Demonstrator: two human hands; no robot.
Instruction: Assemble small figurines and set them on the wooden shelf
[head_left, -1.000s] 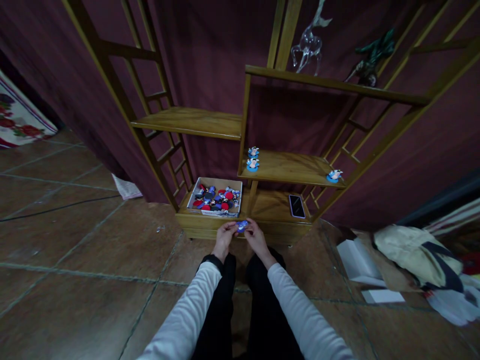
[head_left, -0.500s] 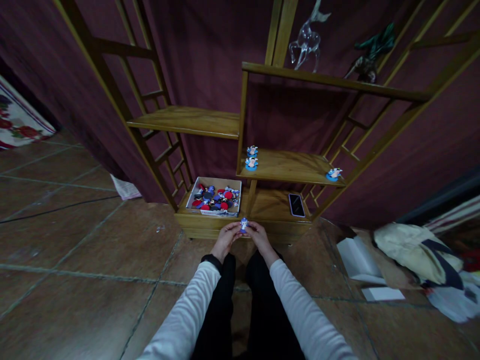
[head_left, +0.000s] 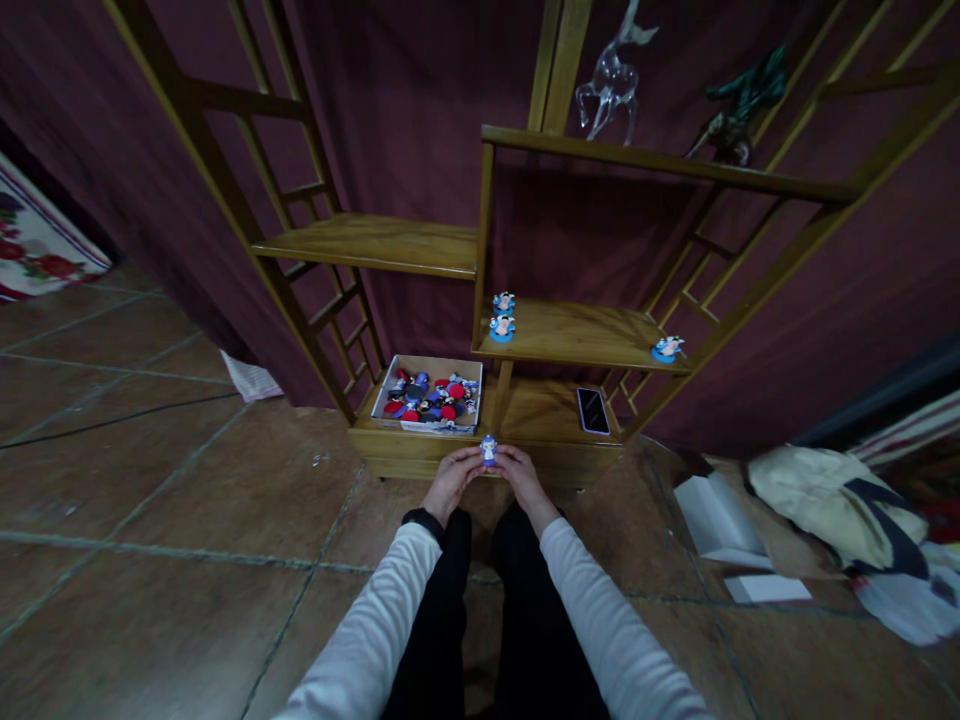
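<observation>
Between my hands, just in front of the shelf unit's base, is a small purple and white figurine (head_left: 489,451), held upright. My left hand (head_left: 451,477) pinches it from the left, and my right hand (head_left: 521,474) from the right. Behind them stands an open cardboard box (head_left: 381,392) filled with several more figurines, many with red, purple or dark round bases. On the middle shelf, two blue-based figurines (head_left: 502,328) stand one behind the other at the left end. Another blue-based figurine (head_left: 667,348) stands near the right end.
A phone (head_left: 593,411) lies on the lowest shelf (head_left: 531,408). A clear deer ornament (head_left: 613,80) and a dark green sculpture (head_left: 739,110) stand on the upper right shelf. White box pieces (head_left: 721,520) and a cream cloth bag (head_left: 832,500) are on the floor at right.
The figurine in my hands has tipped slightly more upright, its head a little higher. Both hands stay in nearly the same place, and the shelf items have not moved.
</observation>
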